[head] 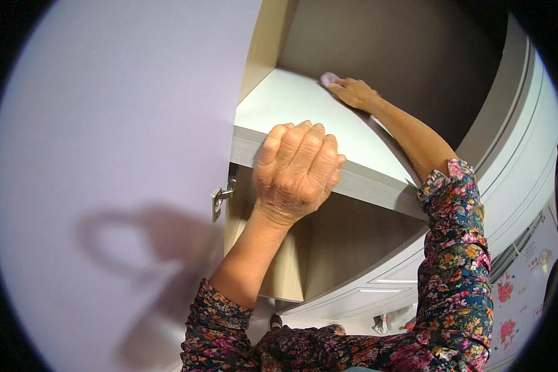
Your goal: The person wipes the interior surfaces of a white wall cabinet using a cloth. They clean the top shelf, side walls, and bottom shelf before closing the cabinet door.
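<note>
My left hand point(297, 172) rests over the front edge of a white cabinet shelf point(386, 186), its fingers curled onto the edge. Deeper inside the cabinet, my right hand point(355, 93) presses a pale pinkish cloth or sponge point(329, 79) near the line where the white shelf surface point(302, 100) meets the dark back panel point(381, 42). Which of the two the soft item is, I cannot tell. Both forearms come out of rolled-up floral sleeves.
A large pale cabinet door point(111, 116) stands open at the left, with a metal hinge point(218, 200) at its edge. Below the shelf is an open compartment point(353, 246). White panelled fronts point(507, 153) curve along the right, beside a surface with printed flowers point(516, 302).
</note>
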Motion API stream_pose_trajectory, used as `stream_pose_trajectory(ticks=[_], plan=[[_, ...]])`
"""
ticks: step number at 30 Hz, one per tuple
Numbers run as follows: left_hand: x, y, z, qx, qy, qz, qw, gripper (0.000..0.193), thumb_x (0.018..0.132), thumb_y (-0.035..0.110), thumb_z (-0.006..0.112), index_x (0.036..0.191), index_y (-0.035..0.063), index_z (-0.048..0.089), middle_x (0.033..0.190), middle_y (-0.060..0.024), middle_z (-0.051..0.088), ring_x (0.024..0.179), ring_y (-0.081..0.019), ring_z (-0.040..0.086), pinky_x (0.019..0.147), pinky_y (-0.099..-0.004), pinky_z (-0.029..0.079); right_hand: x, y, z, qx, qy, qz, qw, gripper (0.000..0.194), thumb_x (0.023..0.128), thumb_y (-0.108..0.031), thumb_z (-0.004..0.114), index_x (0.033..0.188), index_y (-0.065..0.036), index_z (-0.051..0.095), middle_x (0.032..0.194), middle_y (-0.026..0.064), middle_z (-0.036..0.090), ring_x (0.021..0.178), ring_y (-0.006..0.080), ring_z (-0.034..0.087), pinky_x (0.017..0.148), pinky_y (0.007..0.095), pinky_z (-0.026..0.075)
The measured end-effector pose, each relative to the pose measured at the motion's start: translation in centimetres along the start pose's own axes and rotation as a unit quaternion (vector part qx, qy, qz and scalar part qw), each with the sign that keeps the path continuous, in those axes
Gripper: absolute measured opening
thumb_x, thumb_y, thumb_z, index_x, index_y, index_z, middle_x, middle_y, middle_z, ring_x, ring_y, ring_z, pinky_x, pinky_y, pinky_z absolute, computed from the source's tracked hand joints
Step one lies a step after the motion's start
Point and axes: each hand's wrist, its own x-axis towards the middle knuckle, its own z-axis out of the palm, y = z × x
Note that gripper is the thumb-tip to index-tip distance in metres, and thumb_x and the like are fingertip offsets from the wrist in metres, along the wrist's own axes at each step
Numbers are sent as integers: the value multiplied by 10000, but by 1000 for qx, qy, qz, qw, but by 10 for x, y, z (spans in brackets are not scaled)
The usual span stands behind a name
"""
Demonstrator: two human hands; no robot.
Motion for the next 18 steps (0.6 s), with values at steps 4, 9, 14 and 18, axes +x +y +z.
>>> stream_pose_trajectory(ticks=[4, 9, 14, 18], plan=[[-1, 1, 4, -9, -3, 4, 1000, 194, 953, 244, 650, 1051, 88, 711, 1053, -80, 707, 1039, -260, 673, 985, -453, 472, -16, -36, -21, 196, -92, -109, 970, 809, 919, -692, 630, 1487, -115, 600, 1468, 245, 593, 1361, 387, 568, 1182, 514, 394], [-3, -1, 9, -17, -12, 8, 1000, 199, 953, 244, 650, 1060, 86, 705, 1074, -82, 702, 1050, -266, 667, 991, -454, 470, -19, -32, -38, 188, -108, -165, 962, 1088, 633, -675, 887, 1519, -132, 566, 1485, 297, 551, 1418, 443, 499, 1236, 509, 327], [-6, -3, 8, -13, -12, 6, 1000, 189, 960, 243, 640, 1055, 95, 708, 1077, -70, 703, 1050, -255, 668, 1001, -451, 466, -24, -20, -44, 130, -70, -177, 973, 829, 803, -371, 826, 1529, -91, 538, 1485, 241, 575, 1373, 347, 550, 1193, 419, 405], [-6, 0, 11, -13, -6, 4, 1000, 195, 970, 250, 622, 1044, 98, 719, 1056, -65, 712, 1046, -255, 673, 1001, -451, 462, -11, 7, -48, 403, 41, -37, 914, 598, 925, -211, 697, 1487, -61, 561, 1374, 188, 647, 1183, 286, 661, 984, 401, 567]])
